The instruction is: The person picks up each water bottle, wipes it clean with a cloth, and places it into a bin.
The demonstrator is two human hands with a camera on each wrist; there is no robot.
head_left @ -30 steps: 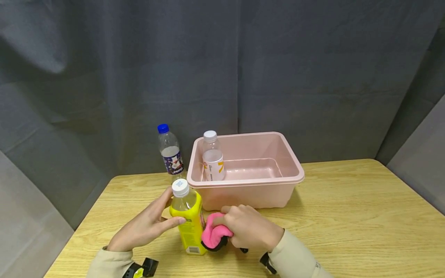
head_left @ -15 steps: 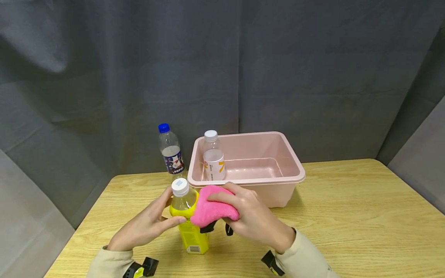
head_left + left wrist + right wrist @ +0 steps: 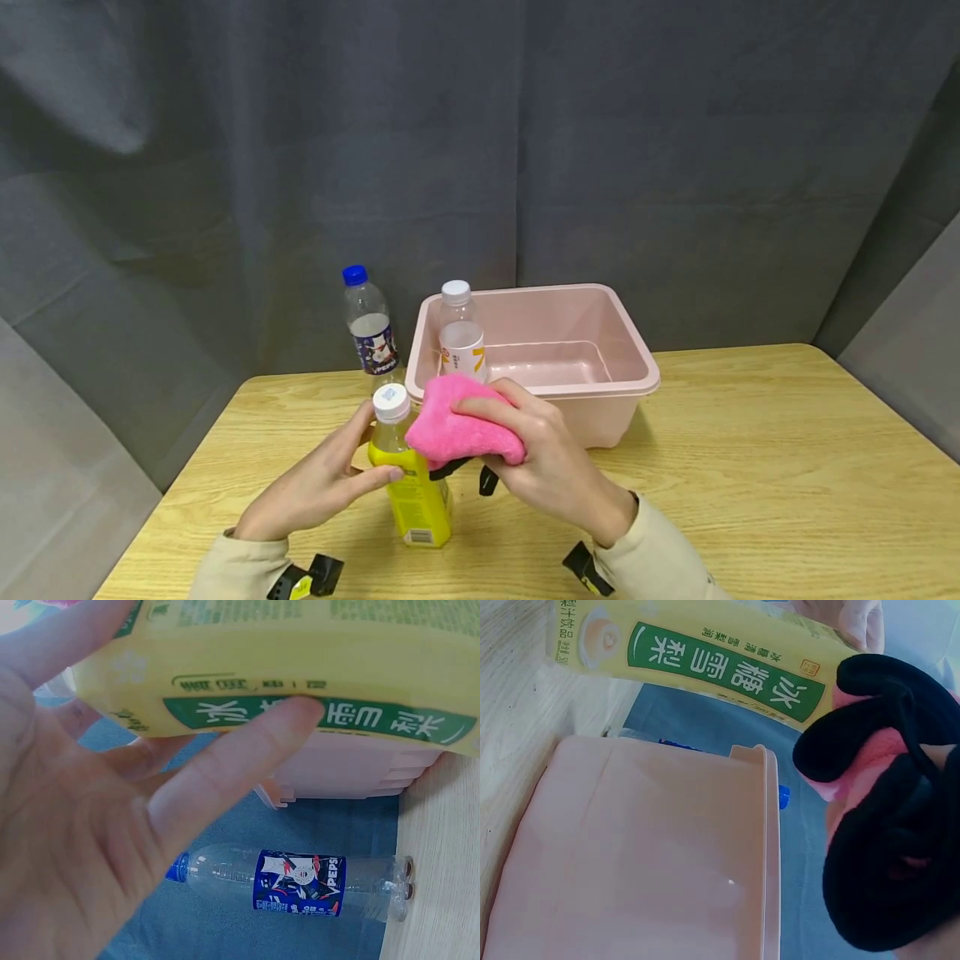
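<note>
A yellow-labelled drink bottle [image 3: 420, 504] with a white cap stands upright on the table, in the head view. My left hand [image 3: 322, 487] holds it from the left, thumb on the near side and fingers behind. In the left wrist view its side label shows green panels, and one finger [image 3: 240, 765] lies along it. My right hand [image 3: 551, 458] grips a bunched pink cloth [image 3: 465, 425] against the bottle's upper right side. The right wrist view shows the cloth's black side [image 3: 877, 870], folded in loops. Part of the bottle's shoulder is hidden behind the cloth.
Behind the hands stands a pink plastic bin [image 3: 585, 408], with a clear white-capped bottle [image 3: 462, 337] upright in its left end. Left of the bin, a clear blue-capped Pepsi bottle [image 3: 375, 342] stands on the wooden table [image 3: 750, 467]. Grey curtains enclose the back and sides.
My right hand has carried the cloth up along the bottle, from its lower right side to its shoulder. The left hand keeps its hold; the bottle has barely moved.
</note>
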